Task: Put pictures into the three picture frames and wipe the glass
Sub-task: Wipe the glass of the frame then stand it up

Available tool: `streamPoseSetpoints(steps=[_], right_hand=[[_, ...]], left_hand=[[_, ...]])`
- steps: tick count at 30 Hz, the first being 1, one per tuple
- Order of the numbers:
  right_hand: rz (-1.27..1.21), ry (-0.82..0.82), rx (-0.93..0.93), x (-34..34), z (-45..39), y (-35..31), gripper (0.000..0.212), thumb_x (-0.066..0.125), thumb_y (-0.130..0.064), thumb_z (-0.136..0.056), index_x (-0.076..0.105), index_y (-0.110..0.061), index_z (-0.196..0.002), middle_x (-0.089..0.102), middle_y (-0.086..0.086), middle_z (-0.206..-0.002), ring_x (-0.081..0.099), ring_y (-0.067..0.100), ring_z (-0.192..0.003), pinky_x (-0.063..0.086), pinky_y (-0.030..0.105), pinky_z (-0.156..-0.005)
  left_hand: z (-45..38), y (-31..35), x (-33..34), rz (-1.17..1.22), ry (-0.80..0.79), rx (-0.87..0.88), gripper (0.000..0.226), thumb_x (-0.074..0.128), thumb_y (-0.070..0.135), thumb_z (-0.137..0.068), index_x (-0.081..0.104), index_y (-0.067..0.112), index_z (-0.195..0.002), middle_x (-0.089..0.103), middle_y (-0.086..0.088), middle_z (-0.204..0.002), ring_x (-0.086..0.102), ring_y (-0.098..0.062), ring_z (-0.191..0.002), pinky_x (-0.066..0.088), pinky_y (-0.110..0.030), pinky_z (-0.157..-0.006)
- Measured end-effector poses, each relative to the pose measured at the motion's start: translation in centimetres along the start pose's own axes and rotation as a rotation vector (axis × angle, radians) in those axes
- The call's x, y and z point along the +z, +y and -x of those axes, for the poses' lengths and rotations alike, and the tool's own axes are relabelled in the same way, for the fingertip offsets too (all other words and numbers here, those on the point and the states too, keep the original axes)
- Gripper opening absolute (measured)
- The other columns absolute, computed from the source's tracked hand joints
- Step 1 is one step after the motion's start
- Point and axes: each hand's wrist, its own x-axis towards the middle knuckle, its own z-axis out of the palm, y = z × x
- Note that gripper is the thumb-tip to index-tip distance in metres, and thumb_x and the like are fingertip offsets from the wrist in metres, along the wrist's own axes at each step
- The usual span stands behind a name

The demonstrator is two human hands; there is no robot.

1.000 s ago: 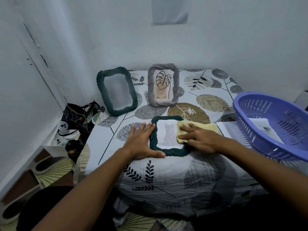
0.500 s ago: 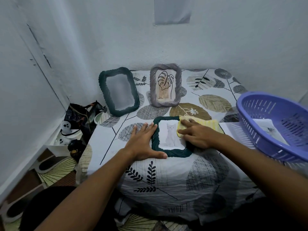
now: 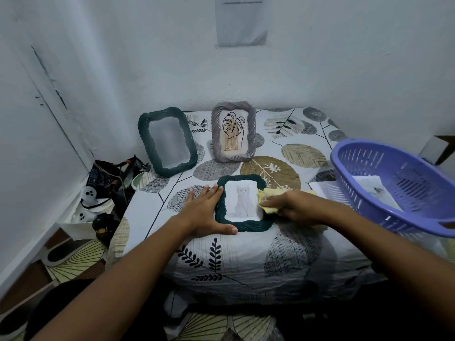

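Observation:
A small dark green frame [image 3: 222,219] with a cat picture lies flat on the leaf-patterned cloth. My left hand [image 3: 205,212] lies flat against its left side, fingers straight, thumb along the lower edge. My right hand [image 3: 291,206] presses a yellow cloth [image 3: 267,194] onto the frame's right edge. Behind, a grey frame [image 3: 250,134] with a leaf drawing stands upright. A larger dark green frame [image 3: 144,141] leans beside it with no picture visible behind its glass.
A purple plastic basket [image 3: 344,168] sits at the right with a paper sheet [image 3: 376,190] inside. More paper [image 3: 317,188] lies under its near side. Left of the table, a bag [image 3: 103,175] and white ghost-figure items [image 3: 88,195] crowd the floor by the wall.
My right hand has slid the yellow cloth rightward off the glass to the frame's right edge, uncovering the cat picture. My left hand has stayed in place.

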Motion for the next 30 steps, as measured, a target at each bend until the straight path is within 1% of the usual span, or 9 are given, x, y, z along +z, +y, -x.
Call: streamPoseSetpoints(steps=[4,7,10,12,15,17,20,24,30], right_hand=[[-0.386,0.216,0.027,-1.6,0.1,0.0,0.032,0.054,0.005,-0.089,0.068,-0.009,-0.114,0.068,0.012,-0.101,0.06,0.023,-0.088,0.048,0.033,-0.077],[-1.007,0.308,0.049,-2.4,0.3,-0.5,0.03,0.049,0.013,-0.088,0.067,-0.003,-0.105,0.068,0.02,-0.097,0.063,0.027,-0.086,0.053,0.036,-0.08],[-1.527,0.344,0.034,-2.3,-0.6,-1.8,0.029,0.045,0.011,-0.09,0.064,-0.004,-0.106,0.071,0.013,-0.091,0.068,0.023,-0.08,0.057,0.032,-0.07],[-1.709,0.363,0.023,-2.2,-1.6,-3.1,0.026,0.044,0.007,-0.09,0.061,-0.004,-0.107,0.071,0.012,-0.09,0.069,0.022,-0.078,0.058,0.032,-0.068],[-1.885,0.374,0.035,-1.3,-3.5,-5.3,0.023,0.042,0.003,-0.093,0.058,-0.005,-0.109,0.071,0.013,-0.091,0.07,0.024,-0.08,0.059,0.036,-0.069],[-1.93,0.361,0.07,-0.7,-4.8,-6.8,0.021,0.04,0.001,-0.096,0.057,-0.005,-0.108,0.071,0.015,-0.09,0.071,0.025,-0.079,0.059,0.037,-0.065],[-1.863,0.174,0.15,0.1,-6.5,-9.1,0.025,0.042,-0.01,-0.099,0.054,-0.002,-0.119,0.067,0.019,-0.106,0.066,0.03,-0.092,0.057,0.042,-0.075],[-1.411,-0.083,0.221,1.1,-8.3,-12.0,0.021,0.06,-0.006,-0.09,0.059,-0.011,-0.111,0.07,0.011,-0.104,0.067,0.026,-0.093,0.054,0.04,-0.072],[-1.129,0.08,0.308,3.9,-12.8,-15.4,0.028,0.077,-0.003,-0.076,0.063,-0.006,-0.1,0.07,0.016,-0.105,0.067,0.029,-0.093,0.057,0.048,-0.081]], left_hand=[[-0.1,0.6,-1.7,0.105,-0.023,-0.018,0.139,0.046,0.097,-0.047,0.001,0.021,-0.154,-0.003,0.0,-0.162,-0.003,-0.02,-0.148,-0.003,-0.052,-0.118],[0.5,1.9,-2.8,0.316,0.147,0.047,0.116,0.046,0.086,-0.062,0.012,0.023,-0.153,0.006,-0.001,-0.161,0.008,-0.019,-0.147,0.01,-0.044,-0.119],[1.1,3.7,-3.7,0.733,0.296,0.033,0.097,0.055,0.065,-0.072,0.022,0.02,-0.152,0.029,0.0,-0.154,0.032,-0.013,-0.136,0.03,-0.034,-0.109],[1.1,4.0,-4.1,1.079,0.285,-0.049,0.095,0.061,0.058,-0.073,0.022,0.02,-0.151,0.042,-0.003,-0.145,0.048,-0.019,-0.125,0.043,-0.04,-0.102],[1.6,3.4,-4.5,1.504,0.178,-0.174,0.075,0.067,0.042,-0.079,0.036,0.018,-0.143,0.065,-0.008,-0.111,0.065,-0.025,-0.093,0.056,-0.039,-0.071],[2.4,2.6,-4.7,1.634,0.181,-0.205,0.058,0.069,0.021,-0.081,0.046,0.01,-0.133,0.07,-0.006,-0.095,0.069,-0.021,-0.078,0.055,-0.036,-0.062],[3.9,0.2,-4.8,1.731,0.282,-0.277,0.06,0.074,-0.001,-0.068,0.052,-0.002,-0.124,0.07,-0.018,-0.102,0.07,-0.028,-0.083,0.059,-0.039,-0.067],[6.1,-3.9,-4.3,1.581,0.394,-0.426,0.054,0.075,-0.009,-0.068,0.056,-0.005,-0.119,0.07,-0.022,-0.1,0.07,-0.031,-0.081,0.06,-0.041,-0.07],[7.8,-8.3,-3.8,1.257,0.487,-0.584,0.057,0.082,-0.004,-0.066,0.056,-0.002,-0.117,0.07,-0.017,-0.097,0.069,-0.027,-0.082,0.058,-0.038,-0.072]])
